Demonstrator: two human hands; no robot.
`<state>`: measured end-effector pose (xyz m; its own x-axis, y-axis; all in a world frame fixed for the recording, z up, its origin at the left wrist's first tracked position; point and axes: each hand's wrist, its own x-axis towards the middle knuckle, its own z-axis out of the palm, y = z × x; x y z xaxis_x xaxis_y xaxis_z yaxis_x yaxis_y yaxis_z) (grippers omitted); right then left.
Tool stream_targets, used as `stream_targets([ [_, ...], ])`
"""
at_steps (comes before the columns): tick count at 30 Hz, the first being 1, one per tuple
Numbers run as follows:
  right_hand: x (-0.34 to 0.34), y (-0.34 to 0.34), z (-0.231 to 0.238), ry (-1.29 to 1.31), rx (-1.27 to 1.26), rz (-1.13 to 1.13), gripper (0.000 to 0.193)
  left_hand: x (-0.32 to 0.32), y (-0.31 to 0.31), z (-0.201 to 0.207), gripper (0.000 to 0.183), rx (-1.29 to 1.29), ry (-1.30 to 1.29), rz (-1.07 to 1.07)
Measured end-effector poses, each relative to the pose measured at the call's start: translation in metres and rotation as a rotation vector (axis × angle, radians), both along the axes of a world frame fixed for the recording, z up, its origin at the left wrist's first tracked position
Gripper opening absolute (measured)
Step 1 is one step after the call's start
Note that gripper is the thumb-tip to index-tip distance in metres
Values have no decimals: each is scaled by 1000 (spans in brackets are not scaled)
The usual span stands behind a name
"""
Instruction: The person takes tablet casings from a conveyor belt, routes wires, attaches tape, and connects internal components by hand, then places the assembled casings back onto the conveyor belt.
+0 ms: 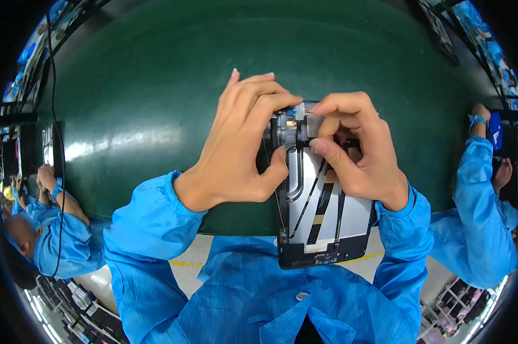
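An opened tablet (pixel 359 221), its back off, lies at a slant with its lower end past the green table's near edge. Black flat cables run over its silver inner plate, and a small circuit board (pixel 287 127) shows at its upper left. My left hand (pixel 236 137) braces that upper end, index fingertip at the top and thumb on the left side. My right hand (pixel 362 149) is closed over the upper right, thumb and index finger pinching at a small grey square piece (pixel 314 125) beside the board. My right fingers hide part of the tablet.
The green table (pixel 156 69) stretches ahead and to both sides. A black cable (pixel 55 114) hangs down on the left. Co-workers in blue sleeves sit at the left (pixel 69 241) and right (pixel 480 212). A dark rack edge (pixel 437 28) stands at the far right.
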<state>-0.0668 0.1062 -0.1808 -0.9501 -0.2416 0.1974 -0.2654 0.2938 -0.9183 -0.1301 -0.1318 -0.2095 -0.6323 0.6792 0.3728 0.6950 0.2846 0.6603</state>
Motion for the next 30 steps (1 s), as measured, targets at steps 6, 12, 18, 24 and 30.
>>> stream_targets([
  [6, -1, 3, 5, -29, 45, 93, 39, 3, -13, 2, 37, 44, 129, -50],
  [12, -1, 3, 5, -113, -35, 119, 35, 12, -14, 6, 27, 45, 191, 19],
  [18, 0, 2, 2, -113, -101, 87, 34, 26, -11, 16, 28, -30, 195, 30],
  [24, -3, 2, -1, -130, -184, 48, 31, 38, -9, 23, 34, -125, 279, 36],
  [30, -5, 11, 21, -34, 9, 26, 23, 52, -1, 30, 50, -317, 428, 58],
])
